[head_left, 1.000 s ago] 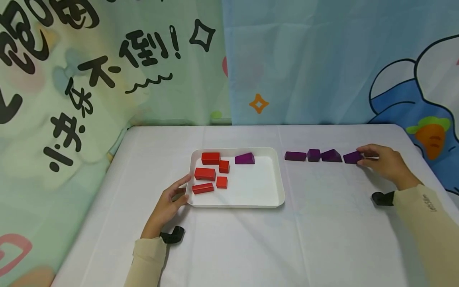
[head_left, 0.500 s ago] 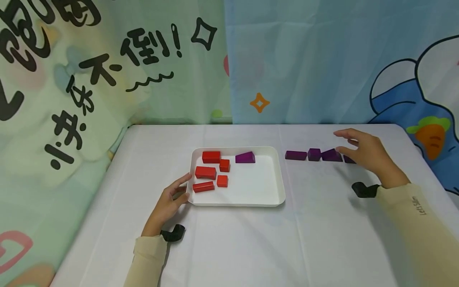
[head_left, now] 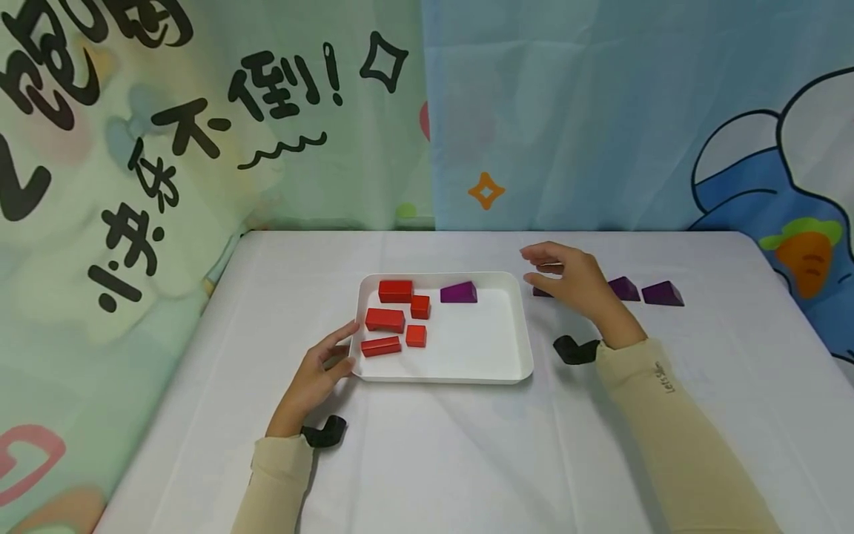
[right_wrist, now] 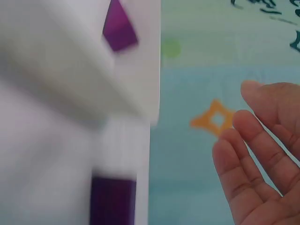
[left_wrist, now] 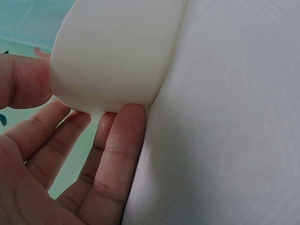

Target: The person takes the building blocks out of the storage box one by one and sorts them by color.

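A white tray lies on the table before me. My left hand rests against its left end, fingers fairly straight and touching the wall and rim; the left wrist view shows fingertips pressed to that wall. Several red blocks sit in the tray's left half, with one purple wedge-shaped block near its back edge. My right hand hovers just right of the tray, holding nothing. Below it shows part of a purple block; the hand hides most of the row's left part.
To the right of my right hand, two purple blocks are visible, a dark one and a slanted one. Printed cloth hangs behind the table's back edge. White cloth covers the table.
My right hand has let go of the rightmost purple block, lifted, and swept left over the row toward the tray. That block stays on the table. My left hand keeps its place.
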Action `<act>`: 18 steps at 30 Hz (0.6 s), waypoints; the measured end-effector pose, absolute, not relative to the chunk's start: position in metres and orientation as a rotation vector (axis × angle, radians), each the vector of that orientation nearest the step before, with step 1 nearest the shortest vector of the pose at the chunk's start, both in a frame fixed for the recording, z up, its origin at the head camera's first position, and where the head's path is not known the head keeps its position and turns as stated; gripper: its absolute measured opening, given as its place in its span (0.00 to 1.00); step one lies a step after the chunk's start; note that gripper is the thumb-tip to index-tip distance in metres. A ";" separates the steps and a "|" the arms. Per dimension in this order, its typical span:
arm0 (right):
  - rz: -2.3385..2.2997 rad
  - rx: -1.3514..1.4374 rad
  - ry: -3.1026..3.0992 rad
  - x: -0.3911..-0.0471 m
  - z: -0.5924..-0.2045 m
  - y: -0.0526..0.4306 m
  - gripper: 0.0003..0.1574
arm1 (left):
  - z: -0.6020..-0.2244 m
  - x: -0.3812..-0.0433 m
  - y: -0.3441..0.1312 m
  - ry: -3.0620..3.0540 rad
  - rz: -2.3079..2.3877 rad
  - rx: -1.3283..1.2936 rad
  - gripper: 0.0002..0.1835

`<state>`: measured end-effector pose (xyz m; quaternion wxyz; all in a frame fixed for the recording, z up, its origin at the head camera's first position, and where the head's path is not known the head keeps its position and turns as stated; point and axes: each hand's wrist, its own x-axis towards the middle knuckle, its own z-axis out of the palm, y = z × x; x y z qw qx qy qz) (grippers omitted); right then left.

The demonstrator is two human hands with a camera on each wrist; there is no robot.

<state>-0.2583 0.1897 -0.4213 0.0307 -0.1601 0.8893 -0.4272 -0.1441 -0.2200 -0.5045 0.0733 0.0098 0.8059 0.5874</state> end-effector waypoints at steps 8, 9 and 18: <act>-1.418 -0.467 2.572 -0.262 -0.437 0.142 0.26 | -0.505 -0.145 -0.220 2.430 1.772 0.025 0.31; -1.424 -0.459 2.558 -0.262 -0.440 0.137 0.26 | -0.506 -0.145 -0.221 2.431 1.774 0.032 0.31; -1.440 -0.285 2.535 -0.267 -0.465 0.116 0.27 | -0.506 -0.147 -0.222 2.449 1.761 0.079 0.30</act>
